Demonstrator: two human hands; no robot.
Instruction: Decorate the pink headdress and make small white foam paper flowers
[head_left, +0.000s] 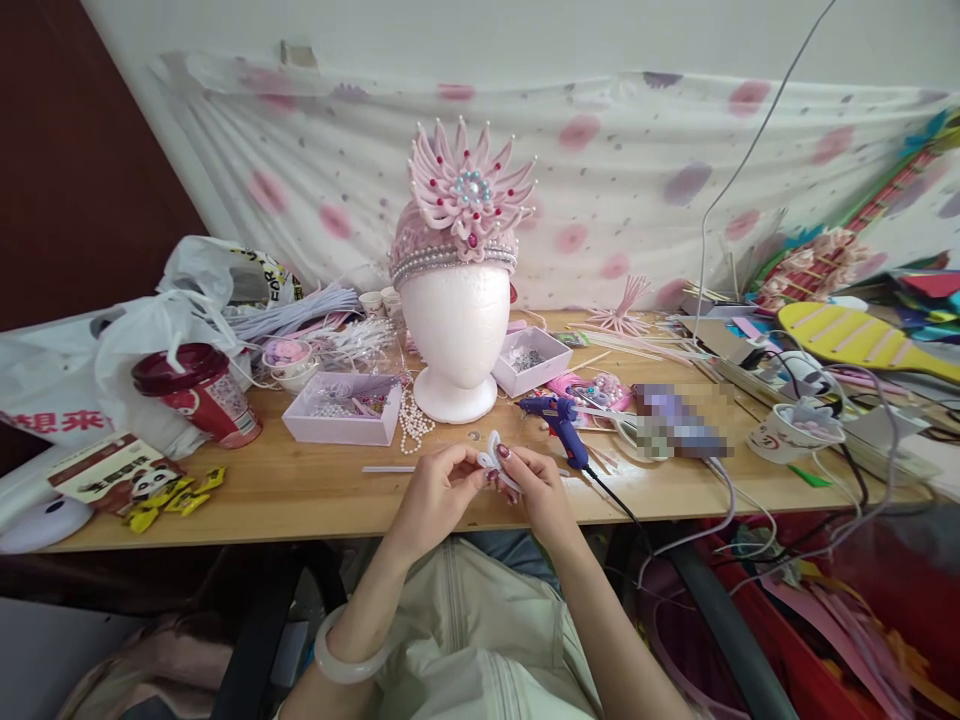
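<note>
While the left hand [439,492] and right hand [536,490] pinch a small white looped piece [489,459] just below the frame's centre, a blue plastic glue gun [561,422] lies right of centre, and a white foam head [457,325] stands behind, at centre

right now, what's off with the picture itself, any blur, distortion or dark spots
Head view, middle: a pixelated patch covers something right of the glue gun; the left hand and right hand look fairly sharp. Head view, edges: the red cup leans, likely wide-angle stretch, and below the table it's dim.
</note>
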